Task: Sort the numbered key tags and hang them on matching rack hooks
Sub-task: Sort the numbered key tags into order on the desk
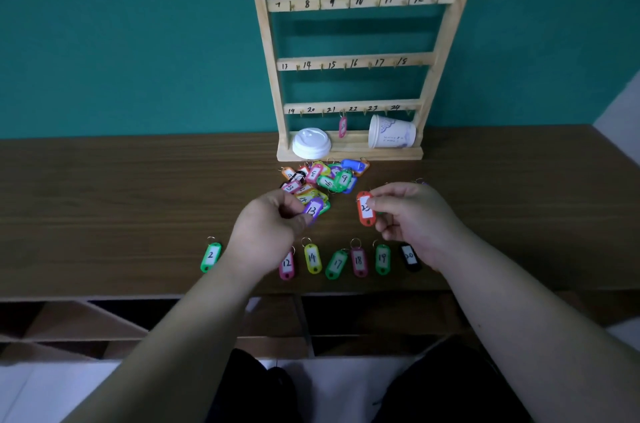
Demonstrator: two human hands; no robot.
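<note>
The left hand (266, 225) was closed narrow. Its thumb and forefinger pinched a purple plastic key tag marked 13 (313, 209) at the near side of a loose heap of coloured key tags (322, 178). The heap lay on the brown wood-grain table (104, 197), just in front of the rack.

The right hand (412, 214) was nearly closed too. Its thumb and forefinger pinched the upper part of an orange-red plastic key tag marked 23 (365, 211), held upright just right of the heap, with the other fingers loosely curled below. Whether that tag touched the table could not be told.

Near the table's front edge lay a row of tags, rings pointing away:
- green tag marked 2 (210, 257), apart at the left
- pink tag marked 12 (286, 265)
- yellow tag marked 14 (312, 258)
- green tag marked 17 (336, 264)
- dark pink tag marked 18 (359, 261)
- green tag marked 19 (382, 259)
- black tag marked 20 (410, 257)

The left wrist crossed the gap between 2 and 12.

A tall pale wooden rack (446, 41) stood at the back edge against a teal wall (121, 24), its rails numbered 7 to 24. A small pink tag (342, 126) hung from the hook beside mark 21, its number too blurred to read. On the rack's base a white plastic lid (311, 142) leaned at the left and a white paper cup (391, 131) lay on its side at the right.
</note>
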